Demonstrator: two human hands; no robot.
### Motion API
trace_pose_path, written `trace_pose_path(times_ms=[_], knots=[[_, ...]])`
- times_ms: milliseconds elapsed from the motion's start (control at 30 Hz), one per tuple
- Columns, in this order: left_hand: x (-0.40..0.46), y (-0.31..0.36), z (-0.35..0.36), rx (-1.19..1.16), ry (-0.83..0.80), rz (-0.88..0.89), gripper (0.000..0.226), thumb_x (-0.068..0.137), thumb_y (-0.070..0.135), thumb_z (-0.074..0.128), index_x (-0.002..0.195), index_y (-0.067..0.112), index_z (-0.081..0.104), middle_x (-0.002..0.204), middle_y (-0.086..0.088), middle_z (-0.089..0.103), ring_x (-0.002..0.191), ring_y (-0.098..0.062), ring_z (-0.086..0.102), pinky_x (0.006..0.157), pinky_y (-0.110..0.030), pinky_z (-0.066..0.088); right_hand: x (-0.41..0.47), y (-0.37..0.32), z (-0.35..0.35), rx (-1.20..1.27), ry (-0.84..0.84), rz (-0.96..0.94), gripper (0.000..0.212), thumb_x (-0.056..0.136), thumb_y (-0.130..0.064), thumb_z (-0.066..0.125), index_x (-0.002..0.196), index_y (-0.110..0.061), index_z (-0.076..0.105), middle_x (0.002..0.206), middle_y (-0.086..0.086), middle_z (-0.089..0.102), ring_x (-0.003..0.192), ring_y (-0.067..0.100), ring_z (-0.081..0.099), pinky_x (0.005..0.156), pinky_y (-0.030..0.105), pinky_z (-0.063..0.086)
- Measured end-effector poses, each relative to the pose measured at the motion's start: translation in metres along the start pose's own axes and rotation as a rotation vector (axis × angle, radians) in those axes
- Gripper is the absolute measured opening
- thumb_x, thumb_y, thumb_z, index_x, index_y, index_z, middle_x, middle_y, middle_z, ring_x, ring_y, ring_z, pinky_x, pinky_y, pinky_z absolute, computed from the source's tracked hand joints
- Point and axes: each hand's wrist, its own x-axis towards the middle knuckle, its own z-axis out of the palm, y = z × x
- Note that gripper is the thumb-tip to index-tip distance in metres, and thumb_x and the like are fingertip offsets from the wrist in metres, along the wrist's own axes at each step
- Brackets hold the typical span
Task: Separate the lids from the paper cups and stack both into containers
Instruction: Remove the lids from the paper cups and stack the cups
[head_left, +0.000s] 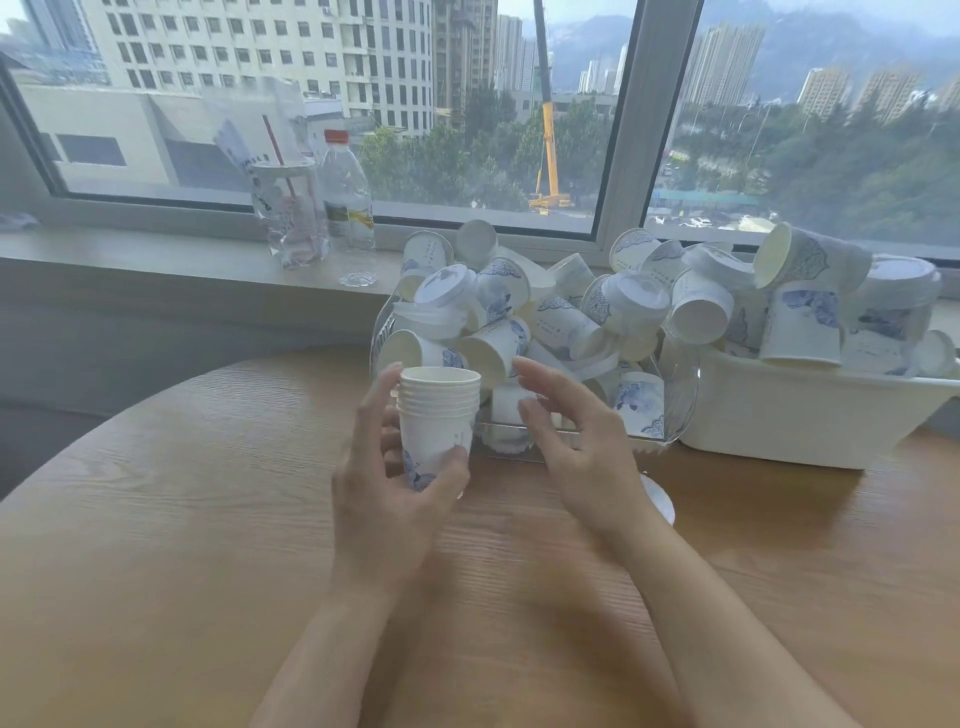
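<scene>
Your stack of nested paper cups (439, 415) stands upright above the table (156, 519), gripped low by your left hand (384, 483) so its open mouth is free for another cup. Your right hand (571, 441) hovers just beside it, fingers loose and empty, near the clear container (675, 405) heaped with cups; farther right sits the white bin (789, 415).

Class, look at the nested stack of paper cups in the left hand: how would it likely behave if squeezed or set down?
The stack of paper cups is probably light. Several nested rims suggest it resists a squeeze better than one cup. Narrower at the base, it might tip if nudged.
</scene>
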Motion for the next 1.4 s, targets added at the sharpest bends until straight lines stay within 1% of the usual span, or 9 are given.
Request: trace_pose_path(times_ms=[300,467,600,767,867,967,1067,1167,1400], knots=[[0.022,-0.024,-0.034,0.098,0.291,-0.074,0.087,0.082,0.024,0.084,0.156,0.038,0.040,0.116,0.008,0.049,0.103,0.001,0.054,0.075,-0.004,0.046,0.041,-0.008,0.068,-0.285,-0.077,-0.228,0.065,0.092,-0.018,0.078,0.150,-0.032,0.052,0.153,-0.012,0.052,0.144,0.007,0.044,0.120,0.036,0.038],[0.020,-0.032,-0.028,0.137,0.242,-0.056,0.088,0.082,0.027,0.084,0.157,0.038,0.038,0.123,0.003,0.056,0.103,-0.016,0.060,0.081,-0.024,0.054,0.051,-0.002,0.082,-0.430,-0.069,-0.292,0.074,0.085,-0.009,0.079,0.149,-0.030,0.051,0.151,-0.010,0.056,0.138,0.011,0.049,0.118,0.037,0.037],[0.019,-0.034,-0.024,0.155,0.207,-0.034,0.088,0.085,0.027,0.083,0.158,0.040,0.035,0.124,0.004,0.061,0.102,-0.017,0.063,0.084,-0.047,0.060,0.054,0.000,0.083,-0.514,0.022,-0.361,0.072,0.083,-0.009,0.079,0.147,-0.027,0.053,0.144,-0.009,0.060,0.135,0.013,0.053,0.112,0.032,0.035],[0.017,-0.033,-0.025,0.133,0.188,-0.017,0.090,0.081,0.033,0.079,0.158,0.040,0.034,0.128,-0.003,0.064,0.103,-0.017,0.066,0.082,-0.045,0.061,0.046,-0.001,0.076,-0.369,0.108,-0.337,0.062,0.091,-0.015,0.077,0.147,-0.026,0.052,0.142,-0.008,0.061,0.132,0.012,0.054,0.110,0.032,0.041],[0.014,-0.031,-0.021,0.142,0.145,-0.010,0.094,0.082,0.019,0.086,0.157,0.042,0.035,0.124,0.002,0.063,0.103,-0.012,0.065,0.080,-0.042,0.060,0.042,-0.002,0.064,-0.143,0.175,-0.221,0.060,0.094,-0.018,0.078,0.147,-0.023,0.052,0.139,-0.011,0.063,0.130,0.005,0.057,0.107,0.024,0.045],[0.009,-0.028,-0.014,0.165,0.056,0.011,0.096,0.078,0.017,0.087,0.155,0.047,0.037,0.119,0.025,0.059,0.101,-0.002,0.063,0.079,-0.035,0.059,0.039,0.000,0.051,0.064,0.235,-0.075,0.061,0.093,-0.023,0.079,0.148,-0.026,0.051,0.137,-0.017,0.064,0.127,0.003,0.060,0.106,0.021,0.047],[0.005,-0.024,-0.006,0.207,-0.035,0.036,0.098,0.076,0.017,0.089,0.155,0.045,0.038,0.110,0.047,0.054,0.097,0.001,0.062,0.076,-0.037,0.060,0.038,0.007,0.038,0.266,0.240,0.052,0.058,0.094,-0.021,0.077,0.146,-0.027,0.052,0.136,-0.010,0.066,0.123,0.006,0.065,0.108,0.037,0.053],[0.005,-0.025,-0.003,0.223,-0.069,0.073,0.096,0.076,0.016,0.089,0.155,0.041,0.040,0.108,0.042,0.056,0.095,0.002,0.060,0.074,-0.040,0.061,0.039,0.010,0.031,0.430,0.226,0.104,0.050,0.094,-0.020,0.075,0.140,-0.026,0.056,0.133,-0.002,0.070,0.124,0.016,0.067,0.108,0.045,0.053],[0.003,-0.030,0.001,0.246,-0.130,0.090,0.099,0.075,0.018,0.090,0.155,0.046,0.038,0.112,0.031,0.058,0.092,-0.010,0.067,0.070,-0.044,0.062,0.041,0.001,0.026,0.599,0.200,0.155,0.047,0.097,-0.011,0.070,0.142,-0.014,0.055,0.123,-0.001,0.075,0.117,0.015,0.071,0.098,0.028,0.057]])
